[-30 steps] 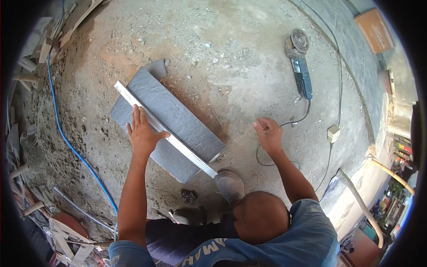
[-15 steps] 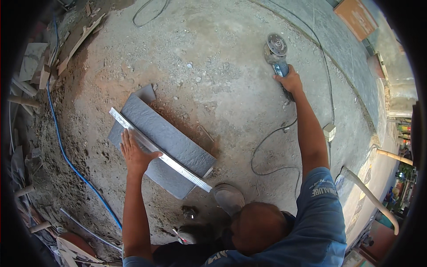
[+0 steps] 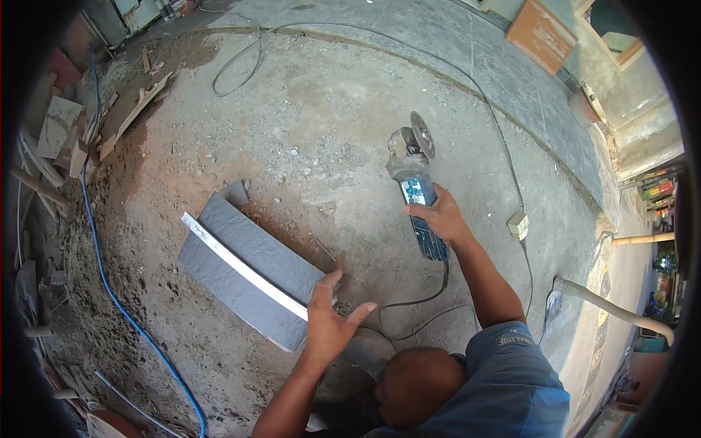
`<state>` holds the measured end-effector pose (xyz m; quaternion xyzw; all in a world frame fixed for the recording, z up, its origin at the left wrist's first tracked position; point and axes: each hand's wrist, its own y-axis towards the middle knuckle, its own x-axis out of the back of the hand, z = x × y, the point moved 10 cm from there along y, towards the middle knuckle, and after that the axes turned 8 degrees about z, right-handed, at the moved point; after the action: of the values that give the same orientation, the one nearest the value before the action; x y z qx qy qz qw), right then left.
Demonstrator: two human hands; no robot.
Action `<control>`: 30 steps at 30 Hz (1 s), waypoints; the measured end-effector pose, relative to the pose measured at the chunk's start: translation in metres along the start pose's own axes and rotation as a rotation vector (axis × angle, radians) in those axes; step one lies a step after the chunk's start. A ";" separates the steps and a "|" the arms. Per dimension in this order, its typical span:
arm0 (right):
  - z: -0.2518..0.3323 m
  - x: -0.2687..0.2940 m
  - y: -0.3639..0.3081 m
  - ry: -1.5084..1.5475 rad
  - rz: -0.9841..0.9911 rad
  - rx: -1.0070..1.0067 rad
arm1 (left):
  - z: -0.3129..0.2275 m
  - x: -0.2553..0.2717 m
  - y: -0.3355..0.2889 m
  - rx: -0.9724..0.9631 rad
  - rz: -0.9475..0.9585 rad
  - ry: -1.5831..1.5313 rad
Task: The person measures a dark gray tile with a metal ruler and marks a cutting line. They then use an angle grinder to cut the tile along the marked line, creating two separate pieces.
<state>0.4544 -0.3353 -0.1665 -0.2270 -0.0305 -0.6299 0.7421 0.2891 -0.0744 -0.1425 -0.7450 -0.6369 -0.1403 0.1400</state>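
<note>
A dark grey, rough-faced tile lies at a slant on the ground, left of centre. A straight silvery metal bar rests lengthwise along it, with grey tile surface showing on both sides. At the bar's near right end is my left hand, thumb and fingers spread, covering that end and the tile's corner; whether it presses on them I cannot tell. My right hand is wrapped round the body of a blue angle grinder. Its round disc points away from me, well to the right of the tile.
From the grinder a dark cord trails towards my knees. A pale plug connector joins another cable at the right. Along the left, a blue hose runs beside scrap boards and rubble. A raised concrete slab edges the far side.
My left hand has slid right, from the bar's middle to its near end. My right hand has brought the grinder left and nearer, turning its disc edge-on. The view has tilted to show more far ground.
</note>
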 end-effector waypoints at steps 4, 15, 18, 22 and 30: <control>0.039 -0.043 -0.072 0.029 0.109 0.075 | -0.011 -0.086 0.006 0.110 0.169 -0.400; 0.093 -0.070 -0.165 0.359 0.302 0.326 | -0.074 -0.091 -0.033 -0.017 0.126 -0.988; 0.079 -0.099 -0.147 0.891 0.814 0.126 | -0.094 -0.107 -0.038 -0.050 0.319 -1.114; 0.092 -0.087 -0.164 0.895 0.808 0.291 | -0.110 -0.117 -0.047 -0.136 0.446 -1.147; 0.114 -0.055 -0.181 0.756 0.529 0.462 | -0.095 -0.099 -0.042 -0.090 0.171 -0.784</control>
<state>0.2990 -0.2600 -0.0286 0.1862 0.1600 -0.4356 0.8660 0.2298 -0.1948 -0.0915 -0.7978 -0.5710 0.1388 -0.1351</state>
